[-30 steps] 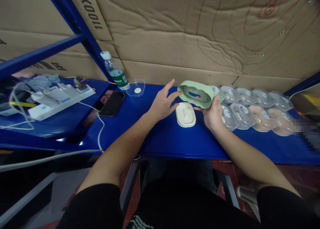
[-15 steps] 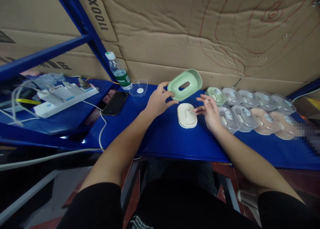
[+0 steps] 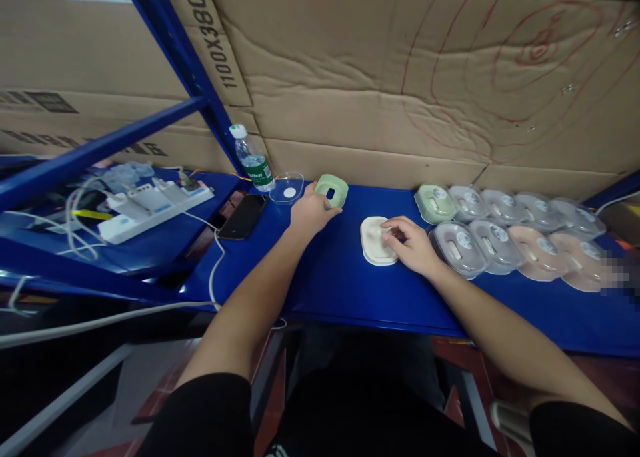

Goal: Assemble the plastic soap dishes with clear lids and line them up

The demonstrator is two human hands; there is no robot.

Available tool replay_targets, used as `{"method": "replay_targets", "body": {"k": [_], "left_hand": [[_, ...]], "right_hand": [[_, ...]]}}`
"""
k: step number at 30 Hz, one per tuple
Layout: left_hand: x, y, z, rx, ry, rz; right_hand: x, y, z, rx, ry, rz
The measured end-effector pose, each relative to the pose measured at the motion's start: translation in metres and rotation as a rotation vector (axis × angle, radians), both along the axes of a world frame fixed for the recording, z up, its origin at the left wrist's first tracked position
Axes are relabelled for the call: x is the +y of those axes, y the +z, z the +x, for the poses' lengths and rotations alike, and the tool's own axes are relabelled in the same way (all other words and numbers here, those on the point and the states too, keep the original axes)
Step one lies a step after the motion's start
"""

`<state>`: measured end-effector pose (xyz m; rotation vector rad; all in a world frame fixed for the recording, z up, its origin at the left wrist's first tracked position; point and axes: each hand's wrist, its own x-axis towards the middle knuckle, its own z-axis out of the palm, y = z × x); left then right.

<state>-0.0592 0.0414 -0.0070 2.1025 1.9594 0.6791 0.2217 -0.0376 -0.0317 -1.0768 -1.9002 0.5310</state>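
My left hand (image 3: 311, 210) grips the near left side of a light green plastic dish (image 3: 340, 189) with an oval slot in its floor. The dish is down at the tabletop, just right of a clear plastic lid (image 3: 295, 182) bearing a round white sticker. Closer to me lies a cream rounded plate (image 3: 373, 245) with a raised ridge in its middle. The curled fingers of my right hand (image 3: 411, 244) close over that ridge and partly cover it.
Several lidded boxes, green (image 3: 431, 205), grey (image 3: 453, 247) and peach (image 3: 533, 254), stand in two rows to the right. A water bottle (image 3: 256, 167), a phone (image 3: 243, 216) and a power strip (image 3: 125, 227) are at left. Cardboard (image 3: 350, 77) walls the back.
My left hand has carried the green dish left and down to the tabletop. My right hand has closed its spread fingers onto the cream plate's ridge. The view has shifted slightly.
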Motion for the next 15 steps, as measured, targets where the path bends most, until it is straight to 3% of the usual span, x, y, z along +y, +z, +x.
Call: {"method": "replay_targets", "body": {"k": [4,8,15], "left_hand": [[0.005,-0.002,-0.005,0.102,-0.001,-0.091],[0.008,-0.005,-0.009,0.154,0.013,-0.078],[0.012,-0.008,-0.013,0.234,0.052,-0.079]], "right_hand": [[-0.002,0.003,0.001,-0.12,0.026,0.102],[0.0,0.003,0.002,-0.253,0.05,0.136],[0.001,0.006,0.008,-0.579,0.236,0.066]]}}
